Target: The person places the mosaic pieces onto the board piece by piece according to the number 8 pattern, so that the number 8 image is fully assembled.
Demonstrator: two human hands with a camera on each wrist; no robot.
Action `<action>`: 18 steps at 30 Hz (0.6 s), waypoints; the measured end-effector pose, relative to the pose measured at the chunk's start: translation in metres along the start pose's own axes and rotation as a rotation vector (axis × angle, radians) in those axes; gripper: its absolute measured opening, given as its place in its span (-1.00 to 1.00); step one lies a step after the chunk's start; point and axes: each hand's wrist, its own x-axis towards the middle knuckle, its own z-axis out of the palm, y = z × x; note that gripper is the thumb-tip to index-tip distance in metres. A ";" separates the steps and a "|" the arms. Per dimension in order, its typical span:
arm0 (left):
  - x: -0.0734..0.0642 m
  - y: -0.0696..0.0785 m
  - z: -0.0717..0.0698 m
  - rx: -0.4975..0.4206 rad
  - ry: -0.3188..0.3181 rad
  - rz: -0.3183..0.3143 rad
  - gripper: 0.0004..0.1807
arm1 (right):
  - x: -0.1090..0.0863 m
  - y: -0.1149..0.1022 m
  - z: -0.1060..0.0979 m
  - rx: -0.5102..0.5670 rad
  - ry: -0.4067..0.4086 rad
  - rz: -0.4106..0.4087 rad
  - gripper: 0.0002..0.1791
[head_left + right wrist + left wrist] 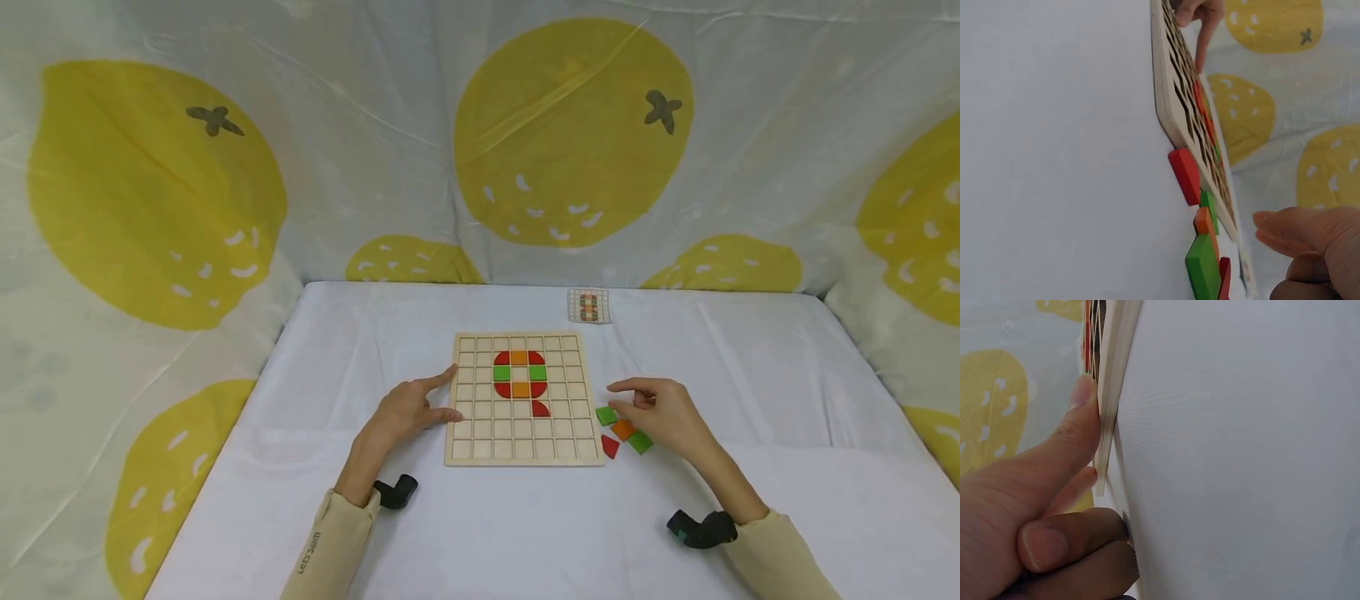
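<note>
Beige fabric sleeve (322,554) reads "Lets …". Left hand (405,408), fingers wide, touches square wooden board (519,429) at nine o'clock; right hand (663,407), fingers narrow, hovers at three.

Dark lettering on the left beige sleeve (330,546) reads "Lets", then an unclear word beginning with "S".

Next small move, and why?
Probably lower the right hand and pinch the nearest green tile: the hand looks empty beside the other loose tiles, and on the board only one red quarter-round piece sits below the closed ring.
</note>
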 end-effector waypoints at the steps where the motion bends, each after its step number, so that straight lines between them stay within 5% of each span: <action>1: 0.000 0.000 0.000 0.001 0.001 0.002 -0.03 | -0.002 0.003 -0.002 0.000 0.007 0.016 -0.78; 18: 0.000 0.000 -0.001 0.001 -0.001 0.000 -0.02 | -0.037 0.038 -0.017 0.106 -0.064 0.071 -0.63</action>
